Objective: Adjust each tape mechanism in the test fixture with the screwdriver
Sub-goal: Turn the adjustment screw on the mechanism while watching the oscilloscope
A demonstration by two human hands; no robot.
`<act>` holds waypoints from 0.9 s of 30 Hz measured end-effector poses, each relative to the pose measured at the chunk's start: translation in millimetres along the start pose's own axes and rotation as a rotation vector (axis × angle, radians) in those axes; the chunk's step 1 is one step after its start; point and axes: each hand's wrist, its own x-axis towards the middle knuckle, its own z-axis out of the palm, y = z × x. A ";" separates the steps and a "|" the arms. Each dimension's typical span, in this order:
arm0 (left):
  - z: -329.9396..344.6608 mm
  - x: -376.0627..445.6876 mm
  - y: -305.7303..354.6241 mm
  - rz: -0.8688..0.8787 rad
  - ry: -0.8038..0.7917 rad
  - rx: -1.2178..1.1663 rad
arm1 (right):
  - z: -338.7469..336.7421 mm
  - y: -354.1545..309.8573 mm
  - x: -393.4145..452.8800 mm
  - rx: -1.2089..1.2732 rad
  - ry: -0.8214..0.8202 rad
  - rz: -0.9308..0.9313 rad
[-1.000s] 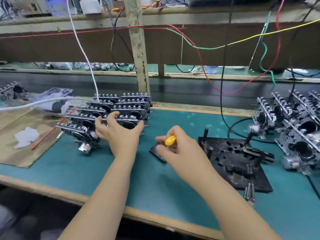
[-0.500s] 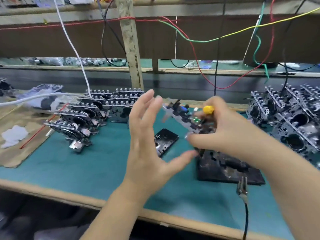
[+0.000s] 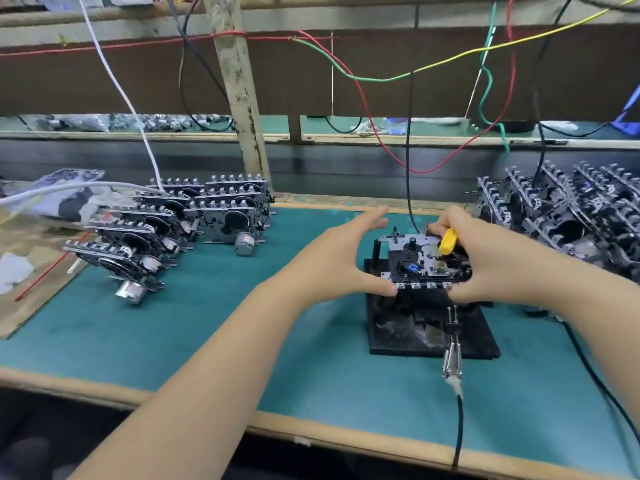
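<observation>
A tape mechanism (image 3: 417, 263) sits flat on top of the black test fixture (image 3: 398, 336) at centre right of the bench. My left hand (image 3: 341, 256) is spread, with its thumb against the mechanism's front left corner and its fingers straight above the left side. My right hand (image 3: 485, 261) grips the mechanism's right side, thumb at the front edge. The yellow-handled screwdriver (image 3: 447, 241) is tucked in that same hand, its tip hidden.
Rows of tape mechanisms (image 3: 180, 226) stand on the left of the green mat, another pile (image 3: 568, 216) on the right. A metal clip on a black cable (image 3: 453, 358) lies at the fixture's front edge. Wires hang above; cardboard (image 3: 24, 299) lies far left.
My left hand picked a mechanism off the left rows and passed it to my right. Both hands then lowered it from mid-air onto the fixture.
</observation>
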 end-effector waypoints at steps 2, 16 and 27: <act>-1.9 3.8 -0.4 -0.019 -0.024 0.032 | 5.4 3.6 2.0 0.030 0.003 0.002; 0.1 16.5 2.7 -0.117 -0.097 0.026 | -27.6 23.2 -5.6 -0.127 -0.168 0.105; 2.0 9.1 9.0 -0.089 -0.053 0.059 | -30.4 33.7 -1.8 -0.120 -0.118 0.099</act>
